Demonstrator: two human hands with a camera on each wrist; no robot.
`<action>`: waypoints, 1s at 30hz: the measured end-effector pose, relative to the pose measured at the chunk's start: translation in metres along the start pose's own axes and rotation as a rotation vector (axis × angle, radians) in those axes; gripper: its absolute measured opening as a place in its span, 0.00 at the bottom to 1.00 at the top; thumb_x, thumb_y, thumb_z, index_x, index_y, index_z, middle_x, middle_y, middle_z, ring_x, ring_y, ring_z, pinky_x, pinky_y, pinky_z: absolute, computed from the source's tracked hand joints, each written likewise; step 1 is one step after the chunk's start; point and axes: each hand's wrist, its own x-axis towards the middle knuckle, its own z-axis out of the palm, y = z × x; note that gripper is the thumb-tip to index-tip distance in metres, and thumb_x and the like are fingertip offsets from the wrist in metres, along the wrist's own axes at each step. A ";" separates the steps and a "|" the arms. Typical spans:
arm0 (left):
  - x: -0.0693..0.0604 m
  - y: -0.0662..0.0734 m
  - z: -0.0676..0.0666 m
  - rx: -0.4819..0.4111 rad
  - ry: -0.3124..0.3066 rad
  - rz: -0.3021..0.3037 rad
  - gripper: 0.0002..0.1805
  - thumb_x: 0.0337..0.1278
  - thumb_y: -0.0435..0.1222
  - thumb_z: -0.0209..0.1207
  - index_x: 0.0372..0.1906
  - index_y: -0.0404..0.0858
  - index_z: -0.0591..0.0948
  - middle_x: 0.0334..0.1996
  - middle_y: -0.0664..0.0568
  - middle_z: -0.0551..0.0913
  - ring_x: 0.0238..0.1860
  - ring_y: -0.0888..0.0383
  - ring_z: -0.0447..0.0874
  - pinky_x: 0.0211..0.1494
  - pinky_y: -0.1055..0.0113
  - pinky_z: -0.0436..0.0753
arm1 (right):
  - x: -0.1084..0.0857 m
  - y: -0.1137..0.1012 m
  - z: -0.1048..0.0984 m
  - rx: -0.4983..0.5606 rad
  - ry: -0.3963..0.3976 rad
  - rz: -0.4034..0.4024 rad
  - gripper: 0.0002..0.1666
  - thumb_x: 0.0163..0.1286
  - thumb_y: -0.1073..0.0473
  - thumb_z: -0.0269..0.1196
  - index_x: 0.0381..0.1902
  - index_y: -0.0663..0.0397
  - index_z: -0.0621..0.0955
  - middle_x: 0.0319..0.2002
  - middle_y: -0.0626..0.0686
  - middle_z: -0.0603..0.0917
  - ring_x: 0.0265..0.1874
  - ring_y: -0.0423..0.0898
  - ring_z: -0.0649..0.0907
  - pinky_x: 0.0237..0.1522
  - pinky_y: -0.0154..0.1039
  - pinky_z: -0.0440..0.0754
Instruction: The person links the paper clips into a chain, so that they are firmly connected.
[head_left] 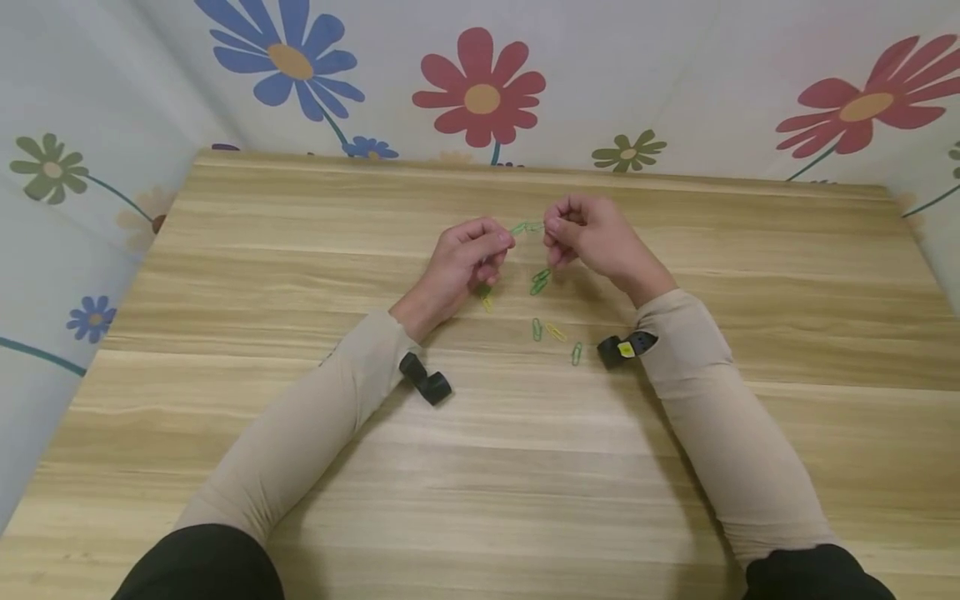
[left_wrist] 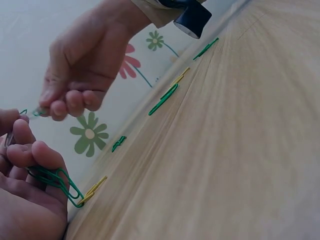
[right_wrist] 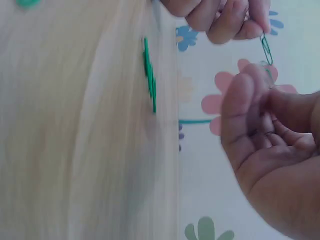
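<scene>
Head view: hands (head_left: 461, 258) pinch paperclips (head_left: 534, 227) near the table's far edge (head_left: 420, 168).

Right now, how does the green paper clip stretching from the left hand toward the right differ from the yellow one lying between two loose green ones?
Colour: the green paper clip is green; the yellow paper clip is yellow.
Support: the left hand pinches the green clip above the table; the yellow clip lies on it.
Visibility: the hand covers one end of the green clip; the yellow clip shows whole from the head.
Both are looped clips.
</scene>
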 end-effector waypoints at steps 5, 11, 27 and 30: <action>0.001 -0.001 -0.001 0.023 -0.004 0.007 0.10 0.71 0.29 0.56 0.30 0.38 0.81 0.22 0.52 0.73 0.18 0.61 0.64 0.23 0.72 0.72 | -0.001 -0.003 0.006 0.127 0.018 -0.096 0.05 0.78 0.69 0.52 0.41 0.68 0.73 0.30 0.58 0.77 0.22 0.45 0.82 0.30 0.36 0.85; 0.001 -0.001 0.000 0.026 0.001 0.006 0.10 0.70 0.29 0.56 0.29 0.38 0.80 0.22 0.52 0.72 0.18 0.61 0.64 0.23 0.72 0.72 | -0.001 -0.005 0.009 0.214 0.099 -0.154 0.06 0.78 0.71 0.51 0.38 0.66 0.74 0.28 0.58 0.78 0.20 0.44 0.81 0.26 0.36 0.84; 0.001 -0.002 -0.001 0.068 -0.020 0.006 0.10 0.69 0.30 0.57 0.29 0.39 0.81 0.22 0.52 0.72 0.18 0.60 0.63 0.24 0.72 0.72 | -0.002 -0.006 0.016 0.092 0.097 -0.147 0.04 0.76 0.70 0.56 0.38 0.65 0.76 0.29 0.57 0.78 0.21 0.46 0.81 0.27 0.35 0.84; 0.001 -0.003 -0.002 0.067 -0.025 0.006 0.09 0.69 0.30 0.57 0.30 0.38 0.81 0.22 0.52 0.72 0.19 0.60 0.63 0.24 0.72 0.73 | -0.003 -0.006 0.012 0.073 0.108 -0.143 0.04 0.76 0.71 0.55 0.38 0.65 0.76 0.29 0.57 0.78 0.21 0.45 0.81 0.27 0.35 0.84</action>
